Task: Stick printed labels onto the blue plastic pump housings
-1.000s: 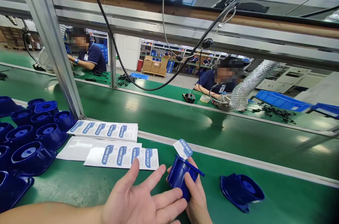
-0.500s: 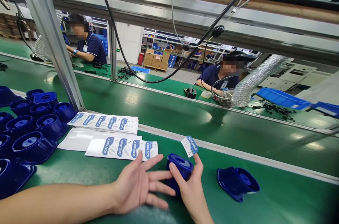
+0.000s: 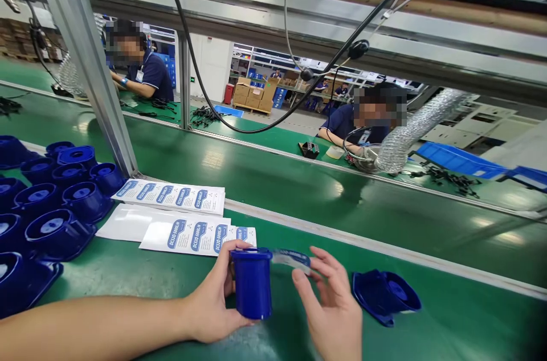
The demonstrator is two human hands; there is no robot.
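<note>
My left hand point(image 3: 217, 298) is wrapped around a dark blue plastic pump housing point(image 3: 253, 287), a cup-like cylinder with a rim, held upright above the green bench. Its smooth side faces me. Just right of the rim is a blue-and-white sticker label point(image 3: 293, 259), smeared by motion. My right hand point(image 3: 331, 298) has this label at its thumb and fingertips, with the label's left end close to the housing's rim; whether they touch is unclear. Another blue housing point(image 3: 387, 295) lies on the bench to the right of my right hand.
Sheets of printed labels point(image 3: 192, 233) lie left of centre. Several blue housings point(image 3: 55, 230) crowd the left side. A metal post point(image 3: 92, 65) rises behind them, and a black cable point(image 3: 192, 73) hangs ahead. Across the green belt point(image 3: 256, 173), co-workers point(image 3: 147, 73) sit.
My left hand, open before, has closed around the housing, which has moved left and turned its side to me. My right hand has let go of it and moved right; the label is lower.
</note>
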